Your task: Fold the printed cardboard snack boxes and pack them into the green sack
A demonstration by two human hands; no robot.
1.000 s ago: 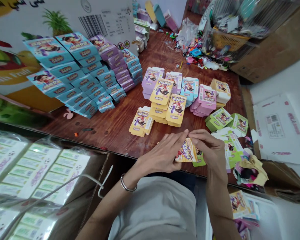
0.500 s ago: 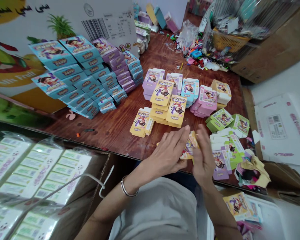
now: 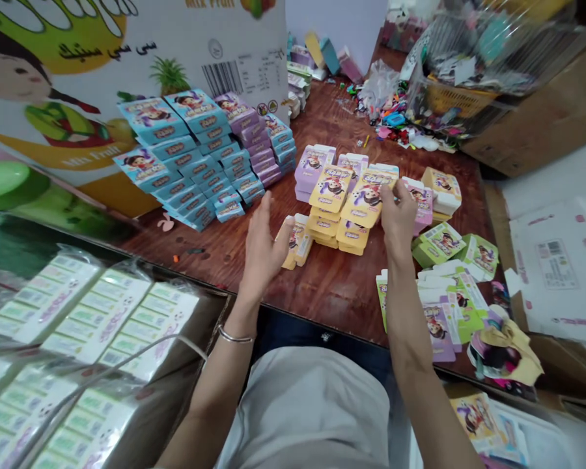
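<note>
My right hand (image 3: 399,212) pinches the right edge of a yellow printed card box (image 3: 370,195), held over the front yellow stack (image 3: 352,236). Beside it stands a second stack of yellow boxes (image 3: 329,189). My left hand (image 3: 266,244) is raised with fingers stretched and holds nothing; its thumb is near two flattened-looking yellow boxes (image 3: 301,242). Behind the yellow stacks are purple boxes (image 3: 314,163). Pink boxes (image 3: 421,195) are partly hidden by my right hand. Green boxes (image 3: 439,242) lie to the right, near loose green and purple cartons (image 3: 439,329).
Blue and purple boxes (image 3: 190,163) are piled against a large fruit carton (image 3: 254,39) at left. Small colourful plastic pieces and a yellow basket (image 3: 456,98) sit at the back right. Wrapped packs (image 3: 141,326) stand below the table's left front edge.
My right hand has carried the yellow box from the table's front edge up to the yellow stack. My left hand has let go and moved left, opening. The view has shifted slightly.
</note>
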